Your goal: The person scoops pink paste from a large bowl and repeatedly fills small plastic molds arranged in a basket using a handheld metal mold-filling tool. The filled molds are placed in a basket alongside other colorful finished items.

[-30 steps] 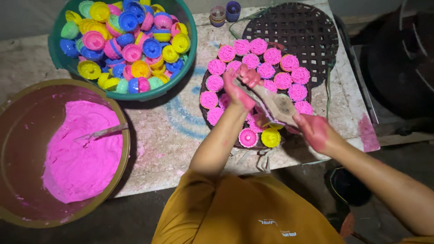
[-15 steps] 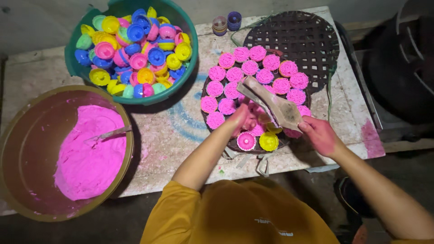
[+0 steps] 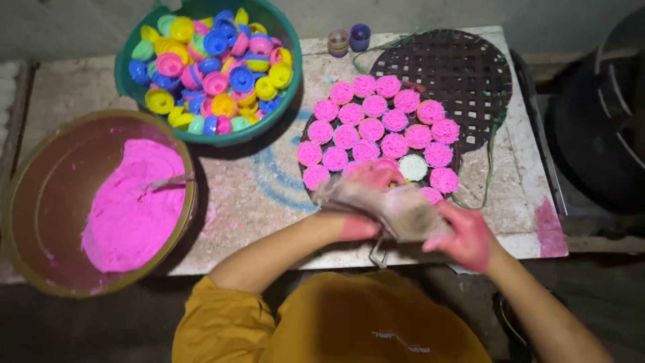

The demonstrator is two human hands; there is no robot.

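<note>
A brown round basin (image 3: 40, 202) of pink powder and a green tub of coloured plastic moulds (image 3: 208, 67) sit left on the bench (image 3: 255, 195); the left hand (image 3: 366, 185) and right hand (image 3: 463, 235), each grip closed, share a dusty grey brush-like tool (image 3: 400, 208) at the near edge of the dark woven tray (image 3: 457, 67); about twenty pink moulded cakes (image 3: 376, 128) fill its near half, the far half bare.

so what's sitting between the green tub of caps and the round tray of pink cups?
Nothing stands there in the head view: only bare tabletop with pink dust and a blue ring stain, between the green tub and the tray.
</note>
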